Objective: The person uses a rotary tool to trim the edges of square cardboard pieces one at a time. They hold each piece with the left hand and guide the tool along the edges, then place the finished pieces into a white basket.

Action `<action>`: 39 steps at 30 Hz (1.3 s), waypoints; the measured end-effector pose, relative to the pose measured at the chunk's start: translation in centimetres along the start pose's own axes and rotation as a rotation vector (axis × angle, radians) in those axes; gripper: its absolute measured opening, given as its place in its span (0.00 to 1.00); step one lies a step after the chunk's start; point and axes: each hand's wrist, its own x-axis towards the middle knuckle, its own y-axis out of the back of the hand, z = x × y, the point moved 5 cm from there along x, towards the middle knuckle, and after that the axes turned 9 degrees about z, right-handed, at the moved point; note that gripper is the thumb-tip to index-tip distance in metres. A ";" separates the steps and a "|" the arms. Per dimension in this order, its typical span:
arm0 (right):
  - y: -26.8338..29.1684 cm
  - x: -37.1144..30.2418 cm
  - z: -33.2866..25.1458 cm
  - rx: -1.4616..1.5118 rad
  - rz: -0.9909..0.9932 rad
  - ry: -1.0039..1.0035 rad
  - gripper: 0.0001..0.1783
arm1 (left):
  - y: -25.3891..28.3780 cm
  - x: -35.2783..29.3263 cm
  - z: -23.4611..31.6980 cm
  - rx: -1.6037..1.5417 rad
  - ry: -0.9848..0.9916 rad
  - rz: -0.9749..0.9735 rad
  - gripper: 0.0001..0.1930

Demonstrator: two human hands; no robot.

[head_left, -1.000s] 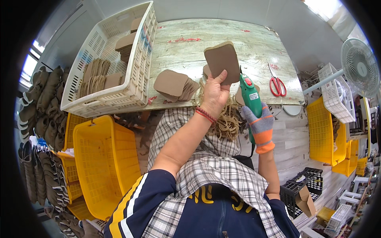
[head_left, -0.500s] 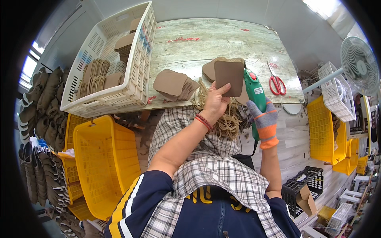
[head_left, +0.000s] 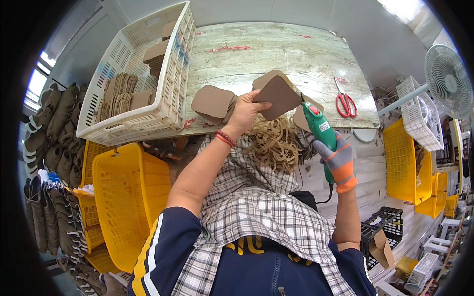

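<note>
My bare left hand (head_left: 245, 111) is closed on a corner of a flat brown piece (head_left: 280, 97) with rounded corners, held tilted over the table's near edge. My right hand (head_left: 337, 159), in a grey and orange glove, wraps round a green corded power tool (head_left: 317, 119) with a red switch. The tool's narrow dark tip is at the right corner of the piece; whether it touches cannot be made out. Left of my left hand lies a stack of similar brown pieces (head_left: 211, 101). Below the held piece, thin tan strips (head_left: 274, 144) hang in a tangled heap over my checked apron.
Red-handled scissors (head_left: 346, 104) lie on the worn wooden table (head_left: 247, 37). A white crate (head_left: 165, 106) with more brown pieces stands at the table's left. Yellow bins (head_left: 118, 187) are on both sides. A fan (head_left: 448, 81) stands at right, and dark shoes (head_left: 61, 116) at far left.
The brown piece has turned from upright to slanted, and my left hand has shifted left and now grips its left corner. My right hand and the tool have moved slightly down and right.
</note>
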 end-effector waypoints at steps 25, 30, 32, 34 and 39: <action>-1.5 -1.8 0.1 0.074 -0.163 -0.181 0.26 | 1.8 -3.0 1.8 0.448 0.144 -0.140 0.13; -1.5 -2.0 0.5 0.095 -0.214 -0.210 0.25 | 3.3 -2.5 3.1 0.252 0.114 0.008 0.08; -1.7 -2.1 0.7 0.115 -0.244 -0.216 0.25 | 3.5 -2.5 3.3 0.149 0.136 0.061 0.09; -1.7 -2.1 0.8 0.108 -0.263 -0.215 0.25 | 3.8 -2.3 3.4 0.089 0.159 0.065 0.10; -1.5 -2.3 0.4 0.111 -0.318 -0.228 0.24 | 3.7 -2.2 3.8 0.132 0.208 0.031 0.09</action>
